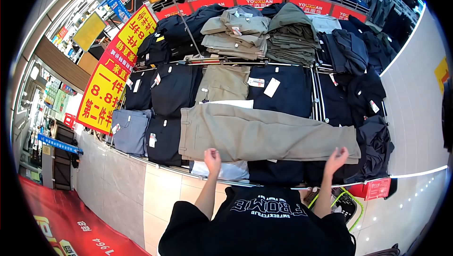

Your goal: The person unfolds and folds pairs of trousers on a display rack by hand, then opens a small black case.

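A pair of khaki trousers (pixel 269 133) lies sideways across the folded stacks, its waistband at the left and its leg ends at the right. Along its near edge, toward the waistband, my left hand (pixel 212 160) is closed with the fingers curled at the cloth. My right hand (pixel 336 159) is closed at the same edge, near the leg ends. The fingertips are small, so the exact grip is hard to see. Beneath the trousers are black folded trousers (pixel 276 173) and a white wrapped item (pixel 226 170), both partly covered.
Around the trousers, a display rack holds dark trousers (pixel 174 88), a grey-blue pair (pixel 131 131) and olive stacks (pixel 292 34). Metal rails (pixel 319 95) divide it. Yellow-red signs (pixel 111 81) stand at the left. A black basket with a green rim (pixel 361 211) is by my right side.
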The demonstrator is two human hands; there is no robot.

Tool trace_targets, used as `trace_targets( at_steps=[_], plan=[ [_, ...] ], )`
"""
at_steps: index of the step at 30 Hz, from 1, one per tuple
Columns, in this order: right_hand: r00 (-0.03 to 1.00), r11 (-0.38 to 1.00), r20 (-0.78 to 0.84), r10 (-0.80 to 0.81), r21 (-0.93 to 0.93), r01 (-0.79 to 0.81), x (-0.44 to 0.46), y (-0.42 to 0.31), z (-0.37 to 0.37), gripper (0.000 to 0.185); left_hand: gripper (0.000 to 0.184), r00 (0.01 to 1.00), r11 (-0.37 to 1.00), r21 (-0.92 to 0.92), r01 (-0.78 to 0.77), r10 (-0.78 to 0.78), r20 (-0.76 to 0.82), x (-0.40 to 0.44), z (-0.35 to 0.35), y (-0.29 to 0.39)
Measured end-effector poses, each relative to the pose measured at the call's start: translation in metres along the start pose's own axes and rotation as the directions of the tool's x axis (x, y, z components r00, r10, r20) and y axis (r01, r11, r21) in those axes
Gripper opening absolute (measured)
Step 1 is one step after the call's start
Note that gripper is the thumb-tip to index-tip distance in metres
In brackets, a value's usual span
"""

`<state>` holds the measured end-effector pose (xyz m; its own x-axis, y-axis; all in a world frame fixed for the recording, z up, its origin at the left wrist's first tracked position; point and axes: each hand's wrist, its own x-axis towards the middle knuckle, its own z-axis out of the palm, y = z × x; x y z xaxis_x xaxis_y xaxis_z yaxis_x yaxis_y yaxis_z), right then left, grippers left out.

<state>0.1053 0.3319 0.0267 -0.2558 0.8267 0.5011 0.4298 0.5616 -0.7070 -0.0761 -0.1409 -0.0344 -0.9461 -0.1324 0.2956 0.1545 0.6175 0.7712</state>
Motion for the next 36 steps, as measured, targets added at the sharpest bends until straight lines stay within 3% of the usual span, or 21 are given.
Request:
trace_targets(
  at_steps=[1, 3, 6, 8, 12, 13, 14, 15, 18, 19, 21, 22, 23, 25, 26, 30, 32, 33, 36],
  plan=[
    [0.999, 0.999, 0.025, -0.038, 0.033, 0.037, -0.017, -0.009, 0.011, 0.028, 0.011, 1.000, 1.000, 0.002, 0.001, -0.001, 0.002, -0.011, 0.002, 0.017],
    [0.967, 0.960, 0.246, 0.059, 0.251, -0.122, -0.048, -0.047, 0.016, 0.025, 0.009, 0.971, 0.974, -0.185, 0.128, -0.085, 0.225, -0.035, -0.002, 0.052],
    [0.903, 0.912, 0.429, 0.034, 0.356, -0.203, -0.087, -0.073, 0.026, 0.025, 0.016, 0.924, 0.990, -0.144, -0.006, 0.060, 0.377, -0.088, -0.028, 0.065],
    [0.863, 0.896, 0.505, -0.005, 0.386, -0.220, -0.106, -0.077, 0.028, 0.024, 0.014, 0.844, 0.998, -0.053, 0.025, 0.007, 0.537, -0.119, -0.055, 0.062],
    [0.784, 0.902, 0.619, -0.053, 0.366, -0.228, -0.129, -0.072, 0.020, 0.023, 0.009, 0.861, 0.995, 0.075, 0.064, -0.093, 0.500, -0.173, -0.064, -0.013],
    [0.778, 0.902, 0.626, -0.050, 0.363, -0.233, -0.132, -0.069, 0.018, 0.023, 0.008, 0.626, 0.866, 0.137, 0.481, -0.449, 0.638, -0.175, -0.069, -0.019],
    [0.763, 0.906, 0.644, -0.059, 0.356, -0.231, -0.134, -0.066, 0.016, 0.024, 0.009, 0.238, 0.564, 0.260, 0.784, -0.660, 0.713, -0.177, -0.075, -0.018],
    [0.748, 0.909, 0.661, -0.068, 0.350, -0.227, -0.135, -0.062, 0.014, 0.024, 0.009, 0.234, 0.556, 0.262, 0.789, -0.666, 0.708, -0.178, -0.081, -0.017],
    [0.708, 0.908, 0.702, -0.078, 0.344, -0.241, -0.139, -0.052, 0.008, 0.023, 0.014, -0.114, 0.526, 0.459, 0.716, -0.561, 0.820, -0.165, -0.102, 0.020],
    [0.688, 0.908, 0.721, -0.085, 0.340, -0.245, -0.139, -0.049, 0.008, 0.022, 0.014, -0.114, 0.517, 0.458, 0.723, -0.565, 0.817, -0.174, -0.100, 0.011],
    [0.673, 0.908, 0.734, -0.093, 0.339, -0.245, -0.139, -0.045, 0.002, 0.021, 0.016, -0.013, 0.557, 0.369, 0.744, -0.540, 0.842, -0.191, -0.096, -0.007],
    [0.661, 0.913, 0.744, -0.096, 0.331, -0.240, -0.140, -0.043, -0.002, 0.021, 0.016, 0.262, 0.569, 0.037, 0.822, -0.435, 0.862, -0.210, -0.087, -0.002],
    [0.650, 0.917, 0.753, -0.101, 0.325, -0.233, -0.140, -0.040, -0.004, 0.021, 0.016, 0.263, 0.563, 0.038, 0.825, -0.443, 0.857, -0.222, -0.079, 0.011],
    [0.632, 0.918, 0.767, -0.110, 0.321, -0.230, -0.140, -0.034, -0.010, 0.020, 0.016, 0.653, 0.633, -0.333, 0.699, -0.374, 0.659, -0.237, -0.068, 0.040],
    [0.623, 0.921, 0.774, -0.110, 0.315, -0.229, -0.140, -0.032, -0.012, 0.019, 0.015, 0.714, 0.699, -0.335, 0.632, -0.358, 0.602, -0.245, -0.065, 0.040],
    [0.563, 0.921, 0.820, -0.101, 0.291, -0.259, -0.142, -0.022, -0.020, 0.018, 0.024, 0.780, 0.834, -0.248, 0.493, -0.298, 0.550, -0.272, -0.065, 0.028],
    [0.534, 0.919, 0.834, -0.141, 0.310, -0.242, -0.143, -0.021, -0.021, 0.018, 0.034, 0.598, 0.777, -0.070, 0.626, -0.421, 0.682, -0.282, -0.071, 0.026],
    [0.514, 0.919, 0.840, -0.170, 0.324, -0.225, -0.142, -0.023, -0.021, 0.018, 0.034, 0.560, 0.761, -0.052, 0.647, -0.427, 0.710, -0.286, -0.072, 0.026],
    [0.472, 0.926, 0.858, -0.204, 0.326, -0.191, -0.139, -0.031, -0.023, 0.016, 0.035, 0.567, 0.760, -0.121, 0.638, -0.358, 0.742, -0.280, -0.071, 0.034]
  ],
)
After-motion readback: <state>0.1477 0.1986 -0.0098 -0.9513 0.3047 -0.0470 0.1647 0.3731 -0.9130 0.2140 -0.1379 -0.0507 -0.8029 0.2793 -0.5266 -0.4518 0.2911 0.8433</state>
